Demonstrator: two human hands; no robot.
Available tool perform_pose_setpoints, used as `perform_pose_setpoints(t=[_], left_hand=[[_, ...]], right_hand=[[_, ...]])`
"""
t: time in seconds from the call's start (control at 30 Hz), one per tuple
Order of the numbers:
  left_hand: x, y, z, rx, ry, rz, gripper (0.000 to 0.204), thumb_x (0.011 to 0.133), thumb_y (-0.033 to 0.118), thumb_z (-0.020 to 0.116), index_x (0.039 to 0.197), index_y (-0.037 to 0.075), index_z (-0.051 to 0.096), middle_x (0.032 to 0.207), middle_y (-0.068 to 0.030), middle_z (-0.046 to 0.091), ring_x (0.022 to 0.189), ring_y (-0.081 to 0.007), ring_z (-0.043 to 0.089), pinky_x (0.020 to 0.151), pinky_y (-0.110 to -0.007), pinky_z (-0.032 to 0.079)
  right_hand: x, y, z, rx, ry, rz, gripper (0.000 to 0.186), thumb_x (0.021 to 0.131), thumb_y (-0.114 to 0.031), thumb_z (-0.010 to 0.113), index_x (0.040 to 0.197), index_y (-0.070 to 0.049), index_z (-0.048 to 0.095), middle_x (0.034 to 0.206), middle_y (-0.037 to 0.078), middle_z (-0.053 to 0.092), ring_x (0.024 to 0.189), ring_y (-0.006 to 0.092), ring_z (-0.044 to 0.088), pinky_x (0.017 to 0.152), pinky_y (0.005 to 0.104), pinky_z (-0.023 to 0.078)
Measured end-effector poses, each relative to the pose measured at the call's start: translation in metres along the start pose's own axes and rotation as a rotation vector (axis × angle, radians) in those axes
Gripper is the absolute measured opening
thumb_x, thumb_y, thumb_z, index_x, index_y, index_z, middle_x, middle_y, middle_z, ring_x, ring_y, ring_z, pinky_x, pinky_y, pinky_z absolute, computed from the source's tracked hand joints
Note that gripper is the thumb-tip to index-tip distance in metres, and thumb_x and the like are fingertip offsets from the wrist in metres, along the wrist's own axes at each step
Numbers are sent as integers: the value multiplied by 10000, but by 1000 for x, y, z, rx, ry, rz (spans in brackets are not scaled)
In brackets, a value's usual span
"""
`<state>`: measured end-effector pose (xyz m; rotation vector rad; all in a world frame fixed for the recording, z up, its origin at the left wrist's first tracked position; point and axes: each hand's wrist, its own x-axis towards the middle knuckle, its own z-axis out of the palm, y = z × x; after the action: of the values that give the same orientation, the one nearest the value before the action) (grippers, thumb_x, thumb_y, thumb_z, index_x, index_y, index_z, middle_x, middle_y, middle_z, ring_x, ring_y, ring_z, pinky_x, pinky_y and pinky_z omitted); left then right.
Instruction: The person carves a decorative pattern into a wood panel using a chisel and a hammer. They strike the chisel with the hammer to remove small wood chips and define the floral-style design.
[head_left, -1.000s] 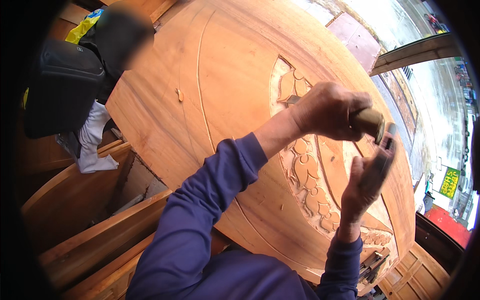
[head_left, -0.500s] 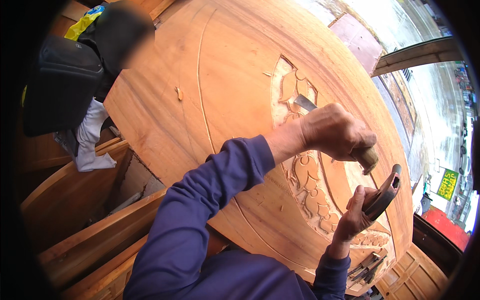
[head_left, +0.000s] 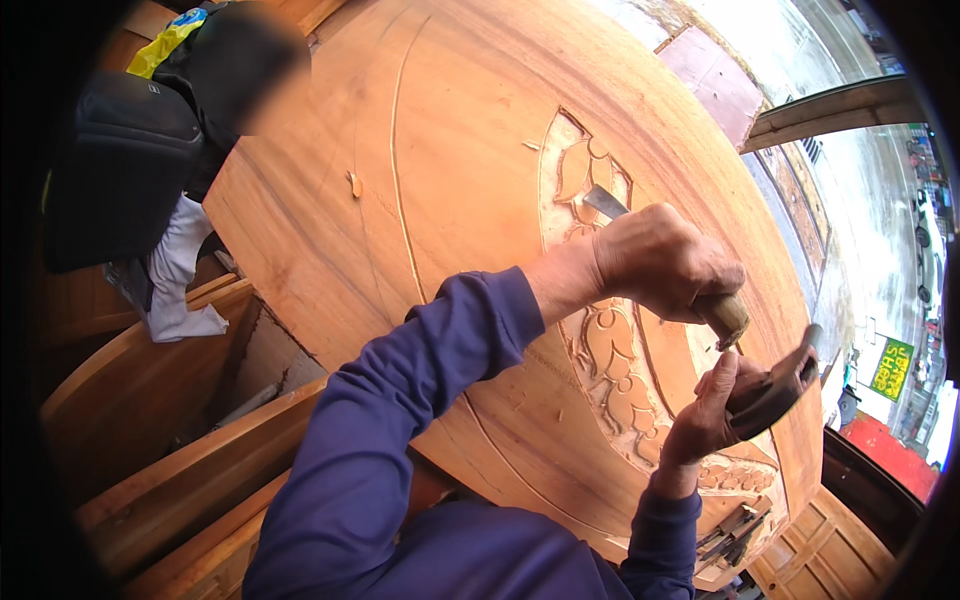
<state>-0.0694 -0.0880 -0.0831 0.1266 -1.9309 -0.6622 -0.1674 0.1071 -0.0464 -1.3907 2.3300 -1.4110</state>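
Note:
My left hand (head_left: pixel 665 255) is closed around a chisel (head_left: pixel 722 315); its worn wooden handle sticks out near my thumb. The flat metal blade (head_left: pixel 604 202) slants onto the upper end of a carved band (head_left: pixel 610 335) of leaf or petal shapes. This band runs along a large wooden panel (head_left: pixel 480 150). Just right of the handle's butt, my right hand (head_left: pixel 700 425) grips a dark, curved, slotted striking tool (head_left: pixel 770 405). A narrow gap seems to separate tool and handle, though actual contact is hard to judge.
Several carving tools (head_left: pixel 735 532) lie at the panel's lower right. Wood chips (head_left: pixel 354 185) dot the surface. To the left are a dark bag (head_left: pixel 130 170), a white cloth (head_left: pixel 185 270) and wooden boards (head_left: pixel 200 450). Another person sits or stands at the upper left.
My right hand has shifted slightly left, bringing the dark tool closer to the chisel's butt and tilting it. My left hand and the chisel moved a little up and left.

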Motion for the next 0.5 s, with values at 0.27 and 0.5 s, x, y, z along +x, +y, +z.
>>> perform_pose_setpoints(t=[0.27, 0.5], left_hand=[[4, -6, -1, 67, 50, -5, 272, 842, 341, 763, 777, 170, 562, 641, -36, 598, 561, -255, 656, 466, -391, 504], [8, -6, -8, 89, 104, -24, 278, 862, 360, 763, 789, 172, 571, 632, -37, 596, 552, -260, 656, 457, -396, 504]], right_hand=[[22, -9, 6, -118, -51, -170, 705, 971, 56, 598, 1597, 21, 277, 1633, 249, 358, 944, 197, 642, 795, 307, 553], [35, -3, 13, -235, -74, -305, 693, 958, 33, 608, 1589, 34, 322, 1590, 241, 432, 1242, 243, 534, 932, 337, 505]])
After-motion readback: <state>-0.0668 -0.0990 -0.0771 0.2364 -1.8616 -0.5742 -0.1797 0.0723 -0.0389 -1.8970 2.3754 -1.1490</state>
